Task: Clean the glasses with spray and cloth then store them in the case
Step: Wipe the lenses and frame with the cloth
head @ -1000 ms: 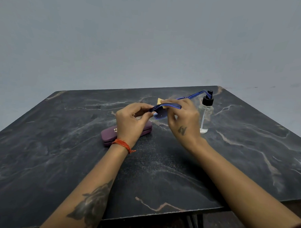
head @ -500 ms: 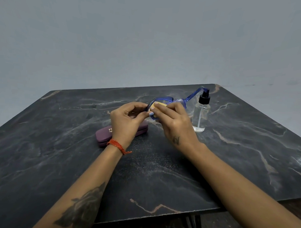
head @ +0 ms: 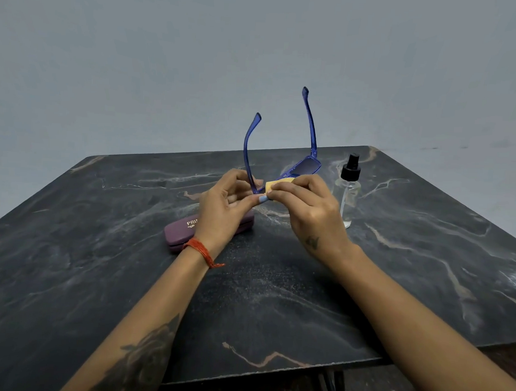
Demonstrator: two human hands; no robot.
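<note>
Blue-framed glasses (head: 303,167) are held above the table with both temple arms pointing up. My left hand (head: 225,207) pinches the frame at its left corner. My right hand (head: 307,210) pinches a small yellow cloth (head: 276,185) against the left lens, which the cloth and fingers hide. The closed maroon case (head: 176,232) lies on the table under my left hand. A clear spray bottle (head: 349,189) with a black pump stands upright just right of my right hand.
The dark marble table (head: 276,298) has its front edge near the bottom of the view and its far edge against a plain grey wall (head: 168,60). Dark table legs show below the front edge.
The glasses have been tipped over, so the temple arms now stand upright instead of pointing away to the right. Both hands keep their hold near the left lens.
</note>
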